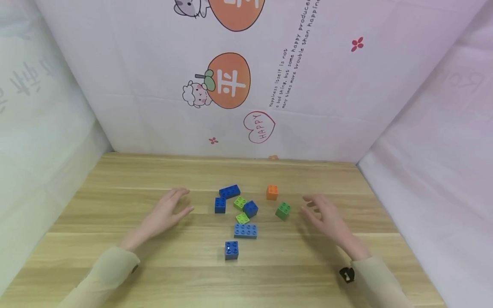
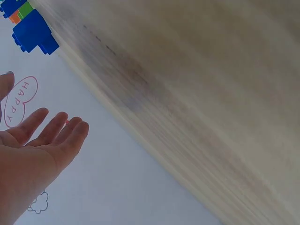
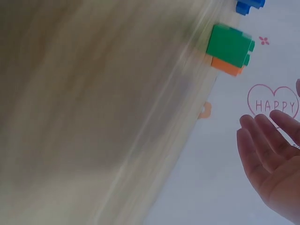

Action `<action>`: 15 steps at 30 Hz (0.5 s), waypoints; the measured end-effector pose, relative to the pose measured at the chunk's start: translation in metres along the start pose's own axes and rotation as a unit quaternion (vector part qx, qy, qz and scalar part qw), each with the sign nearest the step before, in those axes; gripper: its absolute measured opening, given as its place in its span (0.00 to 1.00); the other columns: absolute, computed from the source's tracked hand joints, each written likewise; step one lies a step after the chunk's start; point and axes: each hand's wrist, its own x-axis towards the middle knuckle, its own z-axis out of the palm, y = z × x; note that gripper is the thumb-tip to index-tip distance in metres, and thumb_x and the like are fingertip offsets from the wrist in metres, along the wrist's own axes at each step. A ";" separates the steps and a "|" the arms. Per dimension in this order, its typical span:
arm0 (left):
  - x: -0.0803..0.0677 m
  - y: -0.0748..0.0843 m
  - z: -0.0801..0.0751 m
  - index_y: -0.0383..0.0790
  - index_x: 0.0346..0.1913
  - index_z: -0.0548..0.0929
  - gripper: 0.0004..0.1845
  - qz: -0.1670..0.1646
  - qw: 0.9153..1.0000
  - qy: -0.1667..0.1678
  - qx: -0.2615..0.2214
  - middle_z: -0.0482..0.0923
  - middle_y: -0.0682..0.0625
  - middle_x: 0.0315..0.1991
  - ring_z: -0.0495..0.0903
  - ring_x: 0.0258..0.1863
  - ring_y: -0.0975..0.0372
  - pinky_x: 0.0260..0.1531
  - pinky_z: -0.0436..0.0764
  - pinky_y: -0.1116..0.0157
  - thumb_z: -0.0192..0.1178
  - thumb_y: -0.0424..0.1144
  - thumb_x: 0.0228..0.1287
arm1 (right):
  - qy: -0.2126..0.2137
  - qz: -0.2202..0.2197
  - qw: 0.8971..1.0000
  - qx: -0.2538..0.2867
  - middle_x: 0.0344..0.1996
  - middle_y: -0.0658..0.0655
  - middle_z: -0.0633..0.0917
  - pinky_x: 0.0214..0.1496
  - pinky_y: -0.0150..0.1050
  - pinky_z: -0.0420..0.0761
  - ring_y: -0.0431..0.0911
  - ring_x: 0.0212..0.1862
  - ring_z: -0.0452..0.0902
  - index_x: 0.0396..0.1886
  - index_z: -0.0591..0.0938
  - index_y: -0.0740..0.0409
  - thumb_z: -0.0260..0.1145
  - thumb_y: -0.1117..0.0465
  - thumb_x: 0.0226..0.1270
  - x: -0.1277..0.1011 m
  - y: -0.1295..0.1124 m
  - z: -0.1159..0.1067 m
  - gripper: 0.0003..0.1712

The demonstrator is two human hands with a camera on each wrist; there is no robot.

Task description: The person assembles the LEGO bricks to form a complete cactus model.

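My left hand [image 1: 165,216] hovers over the table left of a group of toy building bricks, its fingers relaxed and holding nothing. Nearest to it are a small dark blue brick [image 1: 220,205] and a longer dark blue brick [image 1: 229,191]. On the other side my right hand [image 1: 327,216], also holding nothing, is beside a green brick [image 1: 283,211]. Behind that stands an orange brick [image 1: 272,192]. Between the hands lie two flat lime green bricks [image 1: 242,218], with another dark blue brick [image 1: 250,208] against them. Closer to me are a lighter blue long brick [image 1: 245,231] and a square blue brick [image 1: 231,250].
The bricks stand on a wooden table [image 1: 185,265]. White printed cloth [image 1: 154,85] hangs along its back edge, with more white cloth on the left [image 1: 42,107] and right [image 1: 435,141]. A small black item [image 1: 347,275] is at the right sleeve cuff.
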 end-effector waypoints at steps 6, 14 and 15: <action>-0.004 0.006 0.005 0.28 0.62 0.73 0.28 0.007 1.000 0.000 -0.018 0.76 0.33 0.60 0.75 0.61 0.41 0.63 0.75 0.42 0.65 0.42 0.65 | -0.004 -0.002 0.999 0.040 0.49 0.68 0.83 0.47 0.53 0.87 0.59 0.47 0.83 0.56 0.76 0.68 0.64 0.66 0.68 -0.004 -0.002 0.004 0.19; -0.012 0.017 0.011 0.29 0.61 0.75 0.26 0.006 0.999 -0.020 -0.043 0.79 0.36 0.58 0.79 0.58 0.44 0.60 0.80 0.45 0.66 0.39 0.64 | -0.019 -0.001 0.998 0.064 0.48 0.65 0.84 0.47 0.50 0.88 0.57 0.47 0.84 0.55 0.77 0.68 0.64 0.68 0.68 -0.010 -0.008 0.010 0.18; -0.013 0.018 0.012 0.30 0.61 0.76 0.26 0.006 0.999 -0.021 -0.046 0.80 0.37 0.57 0.79 0.58 0.45 0.59 0.80 0.45 0.66 0.39 0.64 | -0.023 0.001 0.998 0.066 0.48 0.65 0.84 0.47 0.49 0.88 0.56 0.46 0.84 0.55 0.77 0.68 0.64 0.67 0.68 -0.011 -0.010 0.011 0.17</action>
